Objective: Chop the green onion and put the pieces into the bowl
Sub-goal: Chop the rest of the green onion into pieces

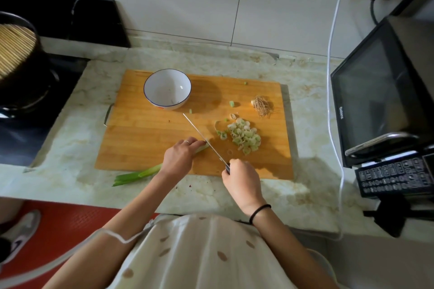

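A green onion (138, 175) lies across the front left edge of the wooden cutting board (141, 134), its green leaves hanging over onto the counter. My left hand (179, 156) presses the stalk down near its pale cut end. My right hand (242, 179) grips the handle of a knife (203, 138), whose blade edge rests right at the stalk's end beside my left fingers. A heap of chopped onion rings (244, 136) sits to the right of the blade. The white bowl (167, 88) with a blue rim stands at the board's back left, holding almost nothing.
The cut root end (261, 104) and stray onion bits (232, 103) lie on the board's back right. A black pot with a woven lid (16, 54) sits on the stove at left. A microwave (380, 94) and white cable (333, 54) stand at right.
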A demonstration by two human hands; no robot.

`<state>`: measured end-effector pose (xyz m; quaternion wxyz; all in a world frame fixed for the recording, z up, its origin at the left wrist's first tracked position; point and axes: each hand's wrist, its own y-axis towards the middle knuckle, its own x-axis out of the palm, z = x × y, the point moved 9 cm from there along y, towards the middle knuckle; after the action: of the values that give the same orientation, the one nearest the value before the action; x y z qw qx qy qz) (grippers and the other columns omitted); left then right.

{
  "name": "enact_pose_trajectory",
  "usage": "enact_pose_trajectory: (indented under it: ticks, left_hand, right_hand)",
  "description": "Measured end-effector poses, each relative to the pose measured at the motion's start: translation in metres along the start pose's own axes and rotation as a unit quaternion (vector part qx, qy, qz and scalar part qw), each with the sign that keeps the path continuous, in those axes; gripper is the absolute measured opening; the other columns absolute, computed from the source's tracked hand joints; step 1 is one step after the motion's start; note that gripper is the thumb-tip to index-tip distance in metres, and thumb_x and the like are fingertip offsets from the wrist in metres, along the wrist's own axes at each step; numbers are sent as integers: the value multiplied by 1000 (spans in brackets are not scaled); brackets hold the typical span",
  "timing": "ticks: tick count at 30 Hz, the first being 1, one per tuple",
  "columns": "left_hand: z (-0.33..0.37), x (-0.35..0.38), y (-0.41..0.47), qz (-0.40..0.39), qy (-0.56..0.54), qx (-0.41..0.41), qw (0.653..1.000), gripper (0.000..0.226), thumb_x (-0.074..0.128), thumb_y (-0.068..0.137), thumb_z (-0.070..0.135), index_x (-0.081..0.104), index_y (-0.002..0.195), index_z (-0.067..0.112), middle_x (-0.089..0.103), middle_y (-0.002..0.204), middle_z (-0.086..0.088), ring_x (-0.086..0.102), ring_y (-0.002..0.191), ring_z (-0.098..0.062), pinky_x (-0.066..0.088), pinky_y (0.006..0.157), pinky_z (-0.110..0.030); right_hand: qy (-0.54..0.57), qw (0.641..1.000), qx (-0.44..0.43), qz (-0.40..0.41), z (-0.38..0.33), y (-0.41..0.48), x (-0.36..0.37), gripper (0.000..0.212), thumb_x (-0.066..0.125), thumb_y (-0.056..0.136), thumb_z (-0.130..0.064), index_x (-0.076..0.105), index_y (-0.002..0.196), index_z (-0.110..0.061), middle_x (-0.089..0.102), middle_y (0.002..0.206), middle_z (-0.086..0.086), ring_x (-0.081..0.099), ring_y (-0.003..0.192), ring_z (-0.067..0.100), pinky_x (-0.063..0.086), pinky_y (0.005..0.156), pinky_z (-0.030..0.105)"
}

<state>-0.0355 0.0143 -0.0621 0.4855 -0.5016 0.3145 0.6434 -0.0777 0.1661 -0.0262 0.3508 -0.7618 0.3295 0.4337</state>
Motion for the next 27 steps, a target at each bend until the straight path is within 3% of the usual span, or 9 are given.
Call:
enact_pose_trajectory:
  ticks: [4, 7, 12, 22, 27]
  left_hand:
    - [1, -3, 0, 8, -5, 10, 1000, 57, 56, 77, -7, 59, 119, 31, 62, 113, 4, 60, 87, -24, 38, 44, -24]
    - [4, -7, -1, 14, -14, 20, 1000, 55, 56, 73, -8, 62, 115, 27, 64, 108, 0, 60, 83, -29, 44, 43, -29]
    - [3, -6, 1, 11, -7, 21, 1000, 55, 53, 73, -9, 62, 115, 26, 63, 111, 0, 60, 85, -30, 44, 44, -30]
    - [-2, 5, 11, -5, 9, 9, 1000, 70, 46, 69, -19, 58, 119, 29, 60, 108, 1, 55, 86, -26, 31, 41, -25]
    - [-7, 8, 17, -30, 8, -1, 1000, 66, 43, 77, -12, 52, 124, 33, 54, 104, 2, 53, 87, -23, 38, 45, -28]
  right_hand:
    - [-3, 1000, -6, 10, -2, -2, 3, 19, 50, 88, -17, 44, 70, -15, 63, 77, 9, 60, 74, 28, 30, 55, 26]
    - [-21, 1000, -12, 7, -6, -3, 8, 12, 48, 90, -16, 55, 83, -11, 64, 87, 9, 61, 83, 28, 33, 59, 26]
    - [-24, 1000, 1, -6, -9, -1, 16, 13, 46, 92, -15, 57, 94, -9, 64, 95, 9, 61, 90, 26, 32, 63, 25]
    - [6, 997, 55, -46, -5, 10, 23, 11, 49, 90, -16, 56, 86, -9, 66, 90, 10, 63, 84, 29, 36, 58, 27]
    - [25, 994, 77, -68, -1, 13, 28, 12, 50, 90, -17, 49, 79, -14, 65, 89, 9, 62, 83, 28, 39, 58, 27]
